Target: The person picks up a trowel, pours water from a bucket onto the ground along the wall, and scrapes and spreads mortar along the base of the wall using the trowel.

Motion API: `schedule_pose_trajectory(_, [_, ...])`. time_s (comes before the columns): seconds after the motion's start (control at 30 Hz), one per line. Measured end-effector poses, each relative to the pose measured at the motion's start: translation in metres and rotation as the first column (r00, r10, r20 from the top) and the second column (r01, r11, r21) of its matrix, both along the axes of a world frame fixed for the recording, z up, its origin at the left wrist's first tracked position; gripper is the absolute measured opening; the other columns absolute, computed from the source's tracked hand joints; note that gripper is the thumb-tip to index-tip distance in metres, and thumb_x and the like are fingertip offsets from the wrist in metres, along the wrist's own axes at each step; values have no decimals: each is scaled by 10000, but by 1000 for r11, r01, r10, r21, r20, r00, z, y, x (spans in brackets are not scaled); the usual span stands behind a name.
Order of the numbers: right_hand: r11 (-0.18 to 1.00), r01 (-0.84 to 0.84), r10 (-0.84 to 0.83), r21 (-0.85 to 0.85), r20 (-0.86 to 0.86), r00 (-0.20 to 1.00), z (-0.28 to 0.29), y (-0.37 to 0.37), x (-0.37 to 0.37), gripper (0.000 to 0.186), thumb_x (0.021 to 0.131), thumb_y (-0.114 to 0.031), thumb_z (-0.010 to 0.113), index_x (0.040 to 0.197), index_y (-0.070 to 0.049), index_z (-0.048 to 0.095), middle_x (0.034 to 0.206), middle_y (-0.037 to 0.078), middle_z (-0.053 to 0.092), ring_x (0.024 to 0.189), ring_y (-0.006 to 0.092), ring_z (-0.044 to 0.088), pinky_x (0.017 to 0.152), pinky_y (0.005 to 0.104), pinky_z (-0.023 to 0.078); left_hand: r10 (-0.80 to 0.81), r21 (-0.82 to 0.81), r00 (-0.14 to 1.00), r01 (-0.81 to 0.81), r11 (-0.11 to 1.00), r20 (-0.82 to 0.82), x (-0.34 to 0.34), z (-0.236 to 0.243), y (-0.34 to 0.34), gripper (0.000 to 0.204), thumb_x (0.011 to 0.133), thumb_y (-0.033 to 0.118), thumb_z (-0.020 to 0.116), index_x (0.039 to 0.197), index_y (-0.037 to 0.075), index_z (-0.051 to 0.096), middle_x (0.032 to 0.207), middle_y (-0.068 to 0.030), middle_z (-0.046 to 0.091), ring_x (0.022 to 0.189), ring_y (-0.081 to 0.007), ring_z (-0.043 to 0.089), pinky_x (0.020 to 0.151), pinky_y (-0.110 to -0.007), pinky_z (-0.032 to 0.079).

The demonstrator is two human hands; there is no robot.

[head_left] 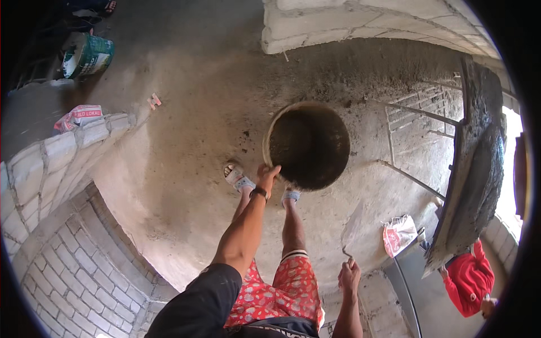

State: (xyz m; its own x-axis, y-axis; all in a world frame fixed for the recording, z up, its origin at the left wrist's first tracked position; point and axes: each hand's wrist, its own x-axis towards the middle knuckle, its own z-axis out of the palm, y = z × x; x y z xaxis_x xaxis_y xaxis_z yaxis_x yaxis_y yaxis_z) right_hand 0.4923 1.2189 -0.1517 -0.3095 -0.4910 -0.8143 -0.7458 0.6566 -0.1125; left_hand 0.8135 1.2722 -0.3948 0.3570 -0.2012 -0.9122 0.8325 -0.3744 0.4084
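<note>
My left hand [267, 178] is closed on the near-left rim of a round bucket [267, 138]. The bucket's mouth faces up toward me, and its inside looks dark, with smears on the wall; I cannot tell whether anything lies at the bottom. Lower and to the right, my right hand [349, 275] is wrapped round the handle of a trowel [353, 224]. The trowel's pale, pointed blade stretches away from me and is hard to make out against the floor. Hand and trowel are apart from the bucket.
A mortar-smeared board [476, 152] stands raised on the right, with metal bars [420, 180] beside it. A red-and-white sack [400, 234] lies below. A person in red [469, 279] is at lower right. Low block walls [59, 149] border the left; a green bucket [93, 55] is beyond.
</note>
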Motion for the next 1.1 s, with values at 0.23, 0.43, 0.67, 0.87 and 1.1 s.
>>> schedule_pose_trajectory(0.23, [932, -266, 274, -247, -5, 962, -14, -31, 110, 239, 839, -245, 522, 721, -49, 449, 503, 25, 424, 453, 129, 474, 414, 294, 368, -157, 220, 886, 64, 973, 436, 174, 78, -6, 647, 615, 454, 747, 984, -52, 586, 878, -105, 619, 797, -178, 549, 731, -318, 434])
schedule_pose_trajectory(0.43, [590, -720, 728, -366, -144, 670, -107, -108, 211, 240, 843, -255, 495, 875, -20, 534, 858, 226, 587, 837, 419, 540, 674, 468, 425, -183, 378, 742, -100, 921, 644, 287, 51, 79, 470, 630, 388, 766, 820, 6, 569, 823, -79, 614, 733, -160, 541, 694, -308, 438])
schedule_pose_trajectory(0.67, [300, -866, 953, -400, 162, 256, -315, -158, 374, 272, 870, -298, 440, 1042, -113, 540, 932, 196, 599, 854, 367, 576, 731, 447, 457, -422, 592, 520, -215, 777, 743, 359, -22, 101, 476, 632, 405, 733, 729, -23, 551, 678, -144, 598, 604, -242, 552, 583, -371, 437])
schedule_pose_trajectory(0.87, [168, -948, 886, -271, 463, 24, -445, -160, 487, 368, 918, -342, 315, 1006, -63, 539, 887, 175, 580, 855, 340, 569, 754, 442, 444, -710, 751, 278, -74, 656, 647, 350, -55, 52, 492, 635, 460, 703, 685, -3, 542, 621, -169, 578, 585, -328, 563, 566, -402, 439])
schedule_pose_trajectory(1.1, [771, -632, 446, 73, 646, 619, -467, -248, 422, 331, 919, -311, 405, 927, -15, 552, 608, 65, 487, 518, 138, 481, 454, 311, 395, -747, 768, 182, -94, 634, 639, 376, -52, 41, 456, 694, 386, 694, 623, -34, 534, 523, -125, 501, 510, -173, 439, 523, -360, 380])
